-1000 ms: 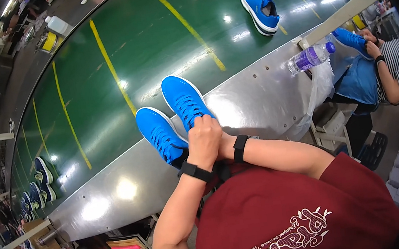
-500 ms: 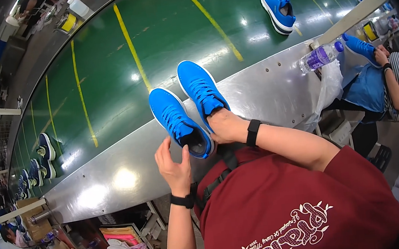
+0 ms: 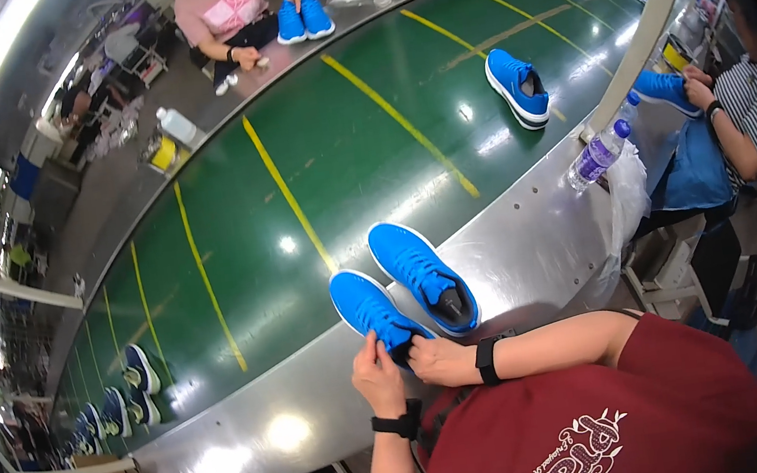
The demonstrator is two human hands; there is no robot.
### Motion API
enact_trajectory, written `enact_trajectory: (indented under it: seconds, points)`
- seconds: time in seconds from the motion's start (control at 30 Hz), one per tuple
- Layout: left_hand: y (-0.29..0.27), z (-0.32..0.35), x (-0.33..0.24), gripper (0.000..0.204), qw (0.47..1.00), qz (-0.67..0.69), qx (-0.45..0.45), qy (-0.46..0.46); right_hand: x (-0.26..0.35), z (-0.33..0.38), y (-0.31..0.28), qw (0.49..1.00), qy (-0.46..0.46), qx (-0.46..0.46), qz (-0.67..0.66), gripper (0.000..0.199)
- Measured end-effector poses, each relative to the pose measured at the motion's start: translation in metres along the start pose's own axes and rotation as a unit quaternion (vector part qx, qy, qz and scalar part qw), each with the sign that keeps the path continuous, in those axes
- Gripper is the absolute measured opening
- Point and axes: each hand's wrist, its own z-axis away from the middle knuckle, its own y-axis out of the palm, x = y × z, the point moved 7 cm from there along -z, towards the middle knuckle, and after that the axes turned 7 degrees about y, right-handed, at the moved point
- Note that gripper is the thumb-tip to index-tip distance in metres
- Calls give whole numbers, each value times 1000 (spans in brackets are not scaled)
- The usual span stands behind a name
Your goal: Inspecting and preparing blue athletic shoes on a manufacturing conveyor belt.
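A pair of blue sneakers with white soles lies at the inner edge of the belt, toes pointing away from me. At the collar of the left sneaker, my left hand pinches the edge beside the laces. My right hand grips the same sneaker's collar from the other side, its fingertips partly hidden in the opening. Beside it rests the right sneaker, untouched, with its dark inside showing. Both of my wrists wear black bands.
The green conveyor belt with yellow lines carries another blue sneaker and several dark sneakers at far left. A steel ledge borders it, with a plastic bottle. Co-workers sit across and at right.
My right hand has left the right sneaker and moved to the left one's collar. My left hand has closed on that collar. The view has tilted up, showing a co-worker across the belt.
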Motion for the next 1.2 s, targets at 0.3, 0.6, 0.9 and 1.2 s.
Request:
enact_trajectory:
  seconds: [0.3, 0.6, 0.9, 1.2]
  points:
    - [11, -31, 58, 20, 946, 266, 103, -156, -14, -10, 17, 995, 12, 70, -76, 20]
    - [33, -43, 86, 22, 762, 445, 396, -254, -19, -13, 26, 985, 63, 134, -94, 20]
    - [47, -40, 93, 21, 726, 430, 462, -273, -22, -7, 34, 972, 96, 161, -142, 21]
    - [13, -68, 36, 23, 982, 123, 116, 85, -32, -15, 5, 979, 136, 104, -113, 35]
